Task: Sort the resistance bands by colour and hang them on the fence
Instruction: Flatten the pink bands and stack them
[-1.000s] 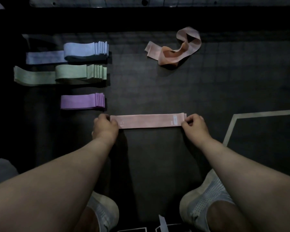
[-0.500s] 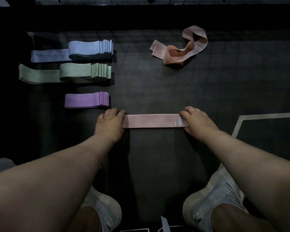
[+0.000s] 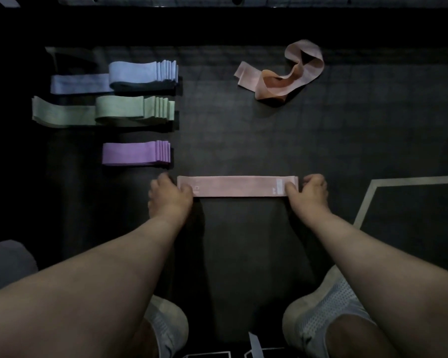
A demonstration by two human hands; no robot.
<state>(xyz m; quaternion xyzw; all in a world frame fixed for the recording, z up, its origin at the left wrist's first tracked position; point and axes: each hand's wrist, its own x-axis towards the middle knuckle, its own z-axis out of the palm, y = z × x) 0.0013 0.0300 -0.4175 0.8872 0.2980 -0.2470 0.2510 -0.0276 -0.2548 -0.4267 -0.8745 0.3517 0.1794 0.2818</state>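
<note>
A flat pink band [image 3: 237,186] lies stretched out on the dark floor in front of me. My left hand [image 3: 170,196] pinches its left end and my right hand [image 3: 307,189] pinches its right end, thumb on top. To the left lie three sorted stacks: blue bands [image 3: 140,73] farthest, green bands [image 3: 130,109] in the middle, purple bands [image 3: 136,153] nearest. A loose, twisted pink and peach band [image 3: 282,71] lies at the far right.
My two white shoes [image 3: 329,306] stand at the bottom edge. A pale line [image 3: 365,202] is marked on the floor at the right. A dark strip and a metal rail [image 3: 217,0] run along the top. A grey object [image 3: 5,264] sits at the lower left.
Half a second ago both hands pressed flat on the band's ends; now their fingers are curled and pinch the ends, with the band pulled out a little longer.
</note>
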